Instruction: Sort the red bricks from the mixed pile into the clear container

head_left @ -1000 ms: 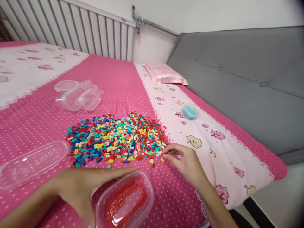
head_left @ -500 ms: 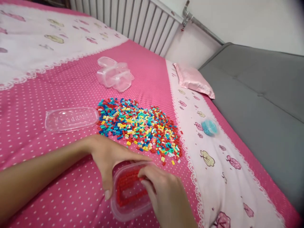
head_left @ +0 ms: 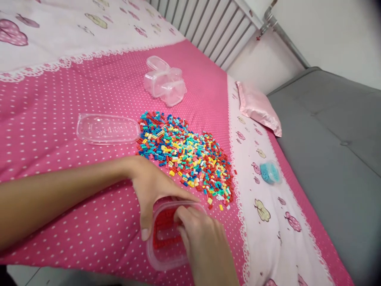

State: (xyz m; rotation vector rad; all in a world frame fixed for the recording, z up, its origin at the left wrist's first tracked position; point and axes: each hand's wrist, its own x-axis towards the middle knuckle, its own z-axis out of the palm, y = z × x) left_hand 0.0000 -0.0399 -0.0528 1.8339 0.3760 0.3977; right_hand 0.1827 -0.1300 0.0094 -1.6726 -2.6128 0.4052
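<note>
My left hand [head_left: 151, 184] grips a clear plastic container [head_left: 166, 264] near the front of the bed, thumb along its left side and fingers along the far rim. Inside, red toy bricks [head_left: 158, 240] are arranged in a line that follows the walls, with bare floor in the middle. My right hand [head_left: 206, 242] reaches into the container from the right, its fingers closed together at the far inner side. Whatever those fingertips hold is hidden. Just beyond the container lies a heap of small multicoloured bricks [head_left: 187, 153].
A clear lid [head_left: 108, 129] lies left of the heap. Several clear containers [head_left: 165, 81] are stacked behind it. A container of light-blue pieces [head_left: 270, 172] lies to the right. A pink pillow [head_left: 258, 107] and a grey padded headboard [head_left: 327, 131] are at the right.
The view has shifted, so the bed's front edge and floor now show at lower left. Both hands stay at the container, the right one still inside it.
</note>
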